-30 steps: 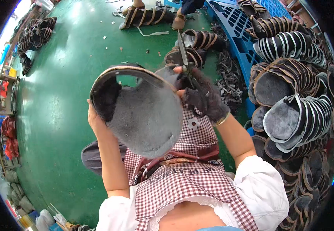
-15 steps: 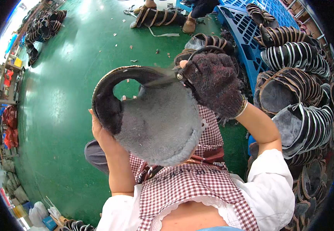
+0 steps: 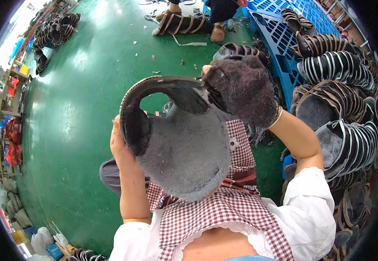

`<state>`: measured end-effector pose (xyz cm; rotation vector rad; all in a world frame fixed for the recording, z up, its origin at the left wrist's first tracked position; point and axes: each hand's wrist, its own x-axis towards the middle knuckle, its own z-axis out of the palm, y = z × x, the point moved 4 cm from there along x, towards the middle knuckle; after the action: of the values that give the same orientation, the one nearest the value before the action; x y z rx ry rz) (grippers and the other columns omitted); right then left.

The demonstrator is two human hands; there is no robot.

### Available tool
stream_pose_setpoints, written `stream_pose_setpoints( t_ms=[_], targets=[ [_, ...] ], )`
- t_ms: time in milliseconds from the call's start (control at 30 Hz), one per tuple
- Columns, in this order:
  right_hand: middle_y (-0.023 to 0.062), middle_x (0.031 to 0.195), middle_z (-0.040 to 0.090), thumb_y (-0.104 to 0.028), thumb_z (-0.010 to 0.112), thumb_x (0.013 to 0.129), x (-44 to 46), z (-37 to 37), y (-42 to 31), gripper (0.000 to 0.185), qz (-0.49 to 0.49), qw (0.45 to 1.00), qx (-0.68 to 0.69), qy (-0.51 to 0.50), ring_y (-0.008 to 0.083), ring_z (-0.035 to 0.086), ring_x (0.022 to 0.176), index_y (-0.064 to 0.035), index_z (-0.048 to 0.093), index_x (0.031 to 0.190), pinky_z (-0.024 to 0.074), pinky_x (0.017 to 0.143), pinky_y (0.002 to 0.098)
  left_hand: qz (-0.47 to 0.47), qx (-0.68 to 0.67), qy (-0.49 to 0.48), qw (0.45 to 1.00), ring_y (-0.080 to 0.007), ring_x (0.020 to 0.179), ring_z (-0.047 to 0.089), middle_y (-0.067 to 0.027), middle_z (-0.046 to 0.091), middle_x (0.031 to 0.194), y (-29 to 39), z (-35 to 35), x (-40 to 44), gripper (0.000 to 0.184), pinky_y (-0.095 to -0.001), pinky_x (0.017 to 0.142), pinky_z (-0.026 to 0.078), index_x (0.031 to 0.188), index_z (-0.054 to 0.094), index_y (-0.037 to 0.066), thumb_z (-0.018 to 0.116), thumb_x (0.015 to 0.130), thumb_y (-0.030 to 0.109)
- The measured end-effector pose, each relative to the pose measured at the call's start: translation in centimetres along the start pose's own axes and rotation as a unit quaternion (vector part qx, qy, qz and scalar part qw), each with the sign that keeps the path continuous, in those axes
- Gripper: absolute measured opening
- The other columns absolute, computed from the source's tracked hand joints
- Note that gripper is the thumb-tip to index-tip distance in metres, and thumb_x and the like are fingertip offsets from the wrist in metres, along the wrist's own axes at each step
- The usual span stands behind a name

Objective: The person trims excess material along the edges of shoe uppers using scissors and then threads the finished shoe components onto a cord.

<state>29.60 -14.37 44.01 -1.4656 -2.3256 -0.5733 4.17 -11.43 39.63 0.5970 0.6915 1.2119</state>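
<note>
A slipper-like piece with grey fleece (image 3: 184,152) and a dark band around an oval opening is held up over my lap. My left hand (image 3: 118,139) grips its left edge; most of those fingers are hidden behind it. My right hand (image 3: 243,89), in a dark knitted glove, is closed around a pair of scissors (image 3: 216,101) at the upper right edge of the piece. Little of the scissors shows now; their blades lie at the dark band. Beneath the piece is a checked apron (image 3: 215,213).
Stacks of similar pieces (image 3: 345,148) line the right side. A blue plastic pallet (image 3: 276,48) stands at the upper right. Another person's foot (image 3: 217,32) and a stack of pieces (image 3: 182,25) are ahead on the green floor (image 3: 75,143). Shelving (image 3: 12,95) runs along the left.
The slipper piece and my left hand have shifted slightly right and down. The scissor blades and pivot, plain before, are now mostly hidden. My right hand has turned a little at the edge.
</note>
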Motion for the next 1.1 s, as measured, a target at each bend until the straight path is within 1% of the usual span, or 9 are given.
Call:
stream_pose_setpoints(
  t_ms=[133,233,300,433,533,600,867,967,1100],
  targets=[
    [0.0074,0.09,0.054,-0.019,0.064,0.073,0.1,-1.1,-0.1,0.056,-0.02,0.999,0.006,0.027,0.0242,0.054,0.082,-0.0129,0.047,0.125,0.0402,0.075,0.0419,0.014,0.011,0.017,1.0,-0.0174,0.085,0.06,-0.0099,0.061,0.096,0.5,-0.5,0.3,0.03,-0.0326,0.077,0.051,0.1,0.054,0.003,0.037,0.096,0.028],
    [0.0061,0.087,0.055,-0.02,0.064,0.073,0.7,-1.7,-0.3,0.054,-0.013,0.997,0.014,0.072,0.022,0.054,0.081,-0.0123,0.047,0.124,0.0397,0.073,0.0404,0.042,0.085,-0.041,0.995,-0.0131,0.079,0.058,-0.0058,0.06,0.09,0.9,-0.4,0.7,0.027,-0.0283,0.072,0.05,0.094,0.054,0.004,0.04,0.095,0.027],
    [0.005,0.083,0.054,-0.022,0.064,0.074,1.1,-2.9,-1.1,0.054,-0.044,0.993,-0.082,0.069,0.0207,0.053,0.078,-0.0119,0.047,0.124,0.0387,0.071,0.039,0.006,0.071,-0.11,0.991,-0.0215,0.094,0.06,-0.0139,0.06,0.104,0.3,-1.3,1.3,0.033,-0.0353,0.082,0.051,0.107,0.053,-0.003,0.038,0.096,0.024],
    [0.0041,0.081,0.052,-0.023,0.064,0.074,0.6,-2.5,-0.5,0.052,-0.066,0.994,-0.026,0.079,0.0202,0.052,0.075,-0.0127,0.048,0.123,0.0376,0.07,0.0382,-0.009,0.095,-0.121,0.988,-0.0205,0.092,0.06,-0.0141,0.06,0.103,0.9,-1.2,1.5,0.032,-0.0343,0.082,0.051,0.107,0.053,-0.003,0.039,0.096,0.023],
    [0.0029,0.077,0.051,-0.021,0.064,0.073,0.7,-2.3,-0.1,0.051,-0.076,0.993,0.009,0.086,0.0208,0.052,0.072,-0.0139,0.049,0.121,0.0388,0.067,0.0377,-0.025,0.115,-0.099,0.988,-0.0159,0.082,0.06,-0.0104,0.061,0.094,1.3,-0.2,1.3,0.029,-0.0304,0.075,0.051,0.098,0.054,-0.001,0.04,0.095,0.024],
    [0.0019,0.074,0.052,-0.019,0.064,0.071,1.4,-2.8,-0.4,0.05,-0.113,0.986,-0.065,0.108,0.0207,0.053,0.068,-0.015,0.051,0.119,0.0402,0.063,0.0363,-0.041,0.203,-0.11,0.972,-0.0021,0.065,0.047,0.0045,0.053,0.074,1.6,0.7,1.4,0.024,-0.0163,0.059,0.039,0.081,0.052,0.006,0.045,0.094,0.025],
    [0.0012,0.066,0.049,-0.019,0.064,0.07,3.0,-2.9,-0.9,0.036,-0.147,0.983,-0.006,0.107,0.0192,0.053,0.063,-0.0172,0.058,0.106,0.0407,0.062,0.0344,-0.109,0.242,-0.216,0.94,-0.0007,0.064,0.045,0.0067,0.051,0.072,3.9,1.3,1.6,0.023,-0.0156,0.057,0.037,0.082,0.053,0.005,0.045,0.095,0.023],
    [-0.0019,0.065,0.047,-0.019,0.064,0.07,4.5,-4.1,-2.6,0.037,-0.247,0.951,-0.089,0.166,0.0175,0.051,0.062,-0.0173,0.059,0.106,0.0396,0.061,0.033,-0.109,0.339,-0.264,0.896,-0.001,0.067,0.046,0.0065,0.051,0.074,4.0,2.4,1.9,0.022,-0.0169,0.059,0.039,0.084,0.054,0.004,0.046,0.094,0.022],
    [-0.0015,0.067,0.046,-0.018,0.065,0.066,5.0,-2.2,-1.4,0.044,-0.261,0.962,-0.051,0.054,0.0192,0.05,0.064,-0.0165,0.058,0.109,0.0384,0.06,0.0348,-0.118,0.31,-0.262,0.906,-0.0006,0.068,0.044,0.0065,0.05,0.074,4.2,2.2,2.7,0.022,-0.0162,0.059,0.038,0.083,0.053,0.005,0.046,0.094,0.023]
  ],
)
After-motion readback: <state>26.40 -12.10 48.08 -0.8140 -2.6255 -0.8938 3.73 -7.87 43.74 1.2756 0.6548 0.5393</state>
